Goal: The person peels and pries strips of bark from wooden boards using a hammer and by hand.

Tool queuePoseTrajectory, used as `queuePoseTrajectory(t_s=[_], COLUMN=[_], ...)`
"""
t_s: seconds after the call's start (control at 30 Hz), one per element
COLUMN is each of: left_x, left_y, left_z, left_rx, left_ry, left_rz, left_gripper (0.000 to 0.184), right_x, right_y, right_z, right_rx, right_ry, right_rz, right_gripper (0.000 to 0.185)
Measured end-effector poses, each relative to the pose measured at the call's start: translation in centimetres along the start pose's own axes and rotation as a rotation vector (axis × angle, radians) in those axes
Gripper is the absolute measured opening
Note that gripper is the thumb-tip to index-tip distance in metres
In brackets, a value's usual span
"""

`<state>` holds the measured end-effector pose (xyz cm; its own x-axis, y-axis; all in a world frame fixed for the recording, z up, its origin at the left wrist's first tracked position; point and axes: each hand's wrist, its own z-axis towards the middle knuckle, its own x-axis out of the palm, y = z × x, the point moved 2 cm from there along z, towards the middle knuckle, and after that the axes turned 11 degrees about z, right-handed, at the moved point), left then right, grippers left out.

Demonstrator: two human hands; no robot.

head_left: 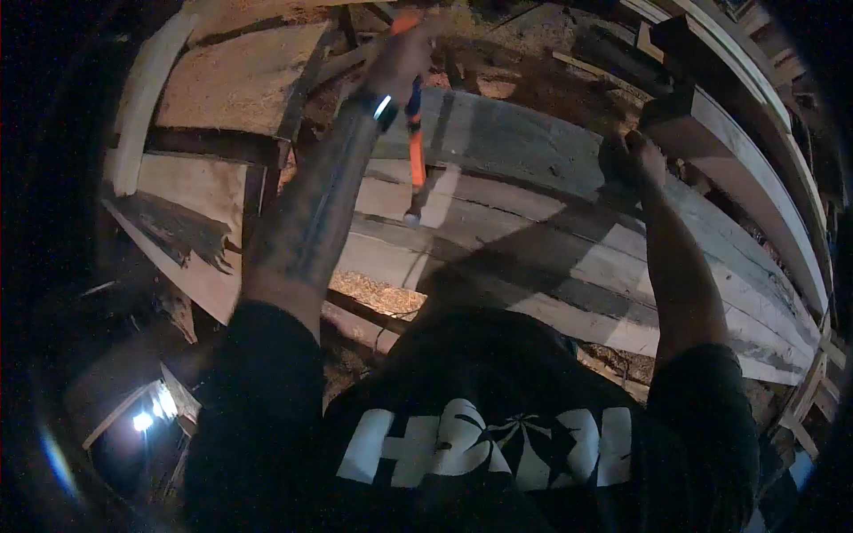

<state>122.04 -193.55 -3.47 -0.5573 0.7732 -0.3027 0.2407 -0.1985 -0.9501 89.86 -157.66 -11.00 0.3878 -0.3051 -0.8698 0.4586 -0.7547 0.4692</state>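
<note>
L hand point(402, 64): wrapped rnd orange tool point(417, 160), fingers blurred
R hand point(641, 162): at boards point(524, 206), grip I can't tell
Beam point(742, 160): just rt of R hand

Left hand point(400, 64): smeary blur beyond the grey board's point(524, 135) left end, grip unreadable
Orange tool point(417, 162): by the grey board's left end, upper part blurs into that hand, so no clue what type
Right hand point(641, 162): at the grey board's far edge, fingertips swallowed by shadow
T-shirt point(498, 502): nearer than the grey board, chopped by the bottom edge
Light point(144, 421): way left of the grey board, pure glare
</note>
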Motion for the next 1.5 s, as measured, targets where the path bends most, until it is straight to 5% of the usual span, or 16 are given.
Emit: queuePoseTrajectory(t_s=[0.1,0.17,0.27,0.4,0.6,0.67,0.8,0.87,0.9,1.0,1.23,1.33,1.43,1.5], left_x=[-4.1,-7.4,-10.8,-9.1,-7.5,-6.9,-4.9,-5.2,-5.2,-3.8,-3.8,-4.8,-4.2,-5.7], left_y=[0.2,-2.2,-5.9,-5.0,-5.3,-0.8,-1.3,-0.4,-0.3,-2.4,-1.5,-2.7,-5.1,-3.0], left_z=[-12.5,-15.1,-16.8,-14.8,-6.1,0.2,13.2,14.4,14.6,12.5,12.8,11.0,6.8,0.4], left_rx=[0.156,0.374,0.149,-0.212,-0.488,-0.381,-0.277,-0.230,-0.208,-0.188,-0.246,-0.178,-0.135,-0.053], left_ry=[0.123,0.181,-0.087,-0.135,0.119,0.215,-0.160,0.017,0.111,-0.140,-0.013,-0.060,-0.263,0.169], left_rz=[-0.099,-0.142,-0.602,-0.202,-0.143,-0.189,-0.058,-0.109,-0.125,-0.111,-0.255,0.003,-0.031,-0.368], left_gripper=[0.006,0.013,0.016,0.017,0.019,0.025,0.031,0.033,0.034,0.034,0.035,0.033,0.030,0.025], right_x=[7.4,8.9,6.2,0.9,1.5,3.3,1.0,0.9,1.2,0.6,1.9,0.0,0.1,2.3], right_y=[-14.3,-16.7,-10.4,-1.1,-2.3,-6.2,-2.1,-2.3,-2.5,-1.9,-4.0,-0.3,-1.6,-6.0], right_z=[6.3,7.2,5.6,1.1,1.5,3.1,1.0,1.7,1.9,1.2,2.2,0.4,1.2,2.4], right_rx=[-0.313,-0.260,-0.230,-0.077,-0.106,-0.102,-0.170,-0.138,-0.115,-0.089,-0.074,-0.031,-0.089,-0.259], right_ry=[-0.257,-0.176,-0.088,0.038,-0.028,-0.074,-0.056,-0.015,0.008,0.019,0.009,0.117,0.012,-0.055], right_rz=[0.149,-0.053,-0.115,-0.081,-0.039,0.011,-0.051,-0.048,-0.037,0.013,-0.016,-0.066,-0.025,-0.001], right_gripper=[0.043,0.047,0.049,0.052,0.053,0.055,0.052,0.051,0.051,0.052,0.053,0.051,0.051,0.051])
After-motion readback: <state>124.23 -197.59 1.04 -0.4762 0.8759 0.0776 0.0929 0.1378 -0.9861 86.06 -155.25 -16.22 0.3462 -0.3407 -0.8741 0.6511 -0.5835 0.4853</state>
